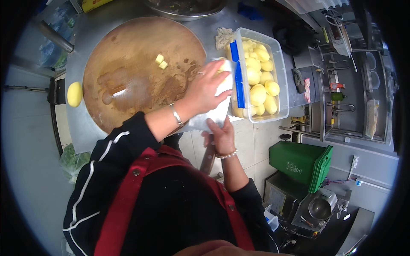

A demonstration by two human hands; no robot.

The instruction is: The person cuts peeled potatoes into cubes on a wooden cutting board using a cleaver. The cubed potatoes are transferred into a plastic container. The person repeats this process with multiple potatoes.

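Note:
My right hand (222, 136) grips the wooden handle of a cleaver (219, 110), its broad blade lying flat near the table's front edge. Over the blade, my left hand (208, 88) spreads its fingers on pale yellow cut potato (226, 65), mostly hidden beneath them. Just right of the blade stands a clear plastic tub (283, 96) with a blue strip, filled with several peeled potatoes (258, 94). Two potato cubes (161, 61) rest on the wet round wooden chopping board (137, 41). One whole peeled potato (75, 94) lies left of the board.
A metal bowl (185, 14) stands behind the board on the steel table (80, 137). A crumpled cloth (224, 37) lies by the tub. To the right are a green wheeled bin (296, 163) and a sink unit (349, 86). Bagged greens (75, 160) sit at lower left.

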